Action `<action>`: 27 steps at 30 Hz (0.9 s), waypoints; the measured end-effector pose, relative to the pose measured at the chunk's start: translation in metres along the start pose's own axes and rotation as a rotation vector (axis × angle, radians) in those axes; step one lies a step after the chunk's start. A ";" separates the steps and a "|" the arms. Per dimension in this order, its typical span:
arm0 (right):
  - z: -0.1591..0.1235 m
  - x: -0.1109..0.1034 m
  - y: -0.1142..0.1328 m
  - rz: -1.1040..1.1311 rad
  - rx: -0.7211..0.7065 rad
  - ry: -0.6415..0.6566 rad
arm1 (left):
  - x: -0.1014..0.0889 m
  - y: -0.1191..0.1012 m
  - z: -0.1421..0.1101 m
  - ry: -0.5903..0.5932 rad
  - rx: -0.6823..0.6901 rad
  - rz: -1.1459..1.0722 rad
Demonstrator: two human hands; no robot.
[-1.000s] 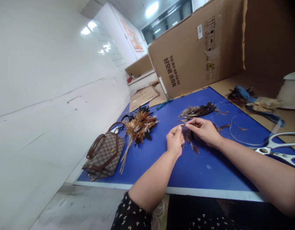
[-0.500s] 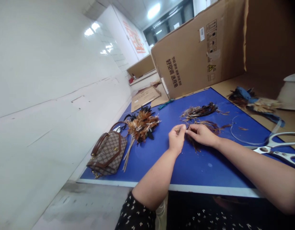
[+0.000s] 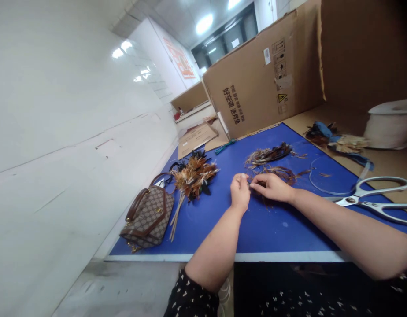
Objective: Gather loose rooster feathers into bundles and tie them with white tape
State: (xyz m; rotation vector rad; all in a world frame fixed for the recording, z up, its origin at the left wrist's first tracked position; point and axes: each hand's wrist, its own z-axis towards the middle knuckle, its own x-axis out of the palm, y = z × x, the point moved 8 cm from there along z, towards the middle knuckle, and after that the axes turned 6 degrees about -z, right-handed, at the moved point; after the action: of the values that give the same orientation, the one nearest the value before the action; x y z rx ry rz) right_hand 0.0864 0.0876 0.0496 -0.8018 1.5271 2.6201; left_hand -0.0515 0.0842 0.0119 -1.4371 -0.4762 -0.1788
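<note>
My left hand is closed in a pinch above the blue table mat, the thing between its fingers too small to make out. Close beside it, my right hand has thumb and forefinger pinched, their tips nearly meeting the left ones. Brown feathers show in part beneath the right hand, and its palm hides the rest. Just beyond the hands lie a loose pile of reddish-brown feathers and a greyish, dark-tipped feather bunch.
To the left are a bundle of orange and black feathers on pale stems and a brown patterned handbag. Large scissors lie near my right forearm. Behind stand a cardboard box and a white spool, with blue-and-cream feather pieces nearby.
The view has shifted slightly, moving the scene a little leftward. Both hands stay pinched close together; the feathers under the right hand show less than before.
</note>
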 end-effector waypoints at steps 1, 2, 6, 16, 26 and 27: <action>0.000 -0.005 -0.001 0.017 0.017 -0.035 | -0.002 -0.001 0.001 -0.013 0.030 -0.011; 0.000 -0.011 -0.003 0.034 0.033 -0.079 | -0.004 -0.002 0.003 -0.029 0.059 -0.022; 0.001 -0.032 -0.010 0.106 0.074 -0.234 | -0.013 -0.006 0.013 -0.085 0.140 -0.058; 0.003 -0.020 -0.013 0.235 0.062 -0.147 | 0.022 -0.001 -0.001 0.170 -0.076 -0.193; 0.001 -0.010 -0.010 0.287 0.098 -0.036 | 0.018 0.008 0.002 0.149 -0.136 -0.208; 0.001 -0.009 -0.010 0.297 0.104 -0.027 | 0.017 0.008 0.002 0.148 -0.134 -0.214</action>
State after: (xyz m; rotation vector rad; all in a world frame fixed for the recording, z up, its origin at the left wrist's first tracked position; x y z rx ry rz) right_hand 0.0961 0.0958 0.0458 -0.5680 1.8886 2.7019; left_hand -0.0331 0.0904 0.0119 -1.4893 -0.5029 -0.4929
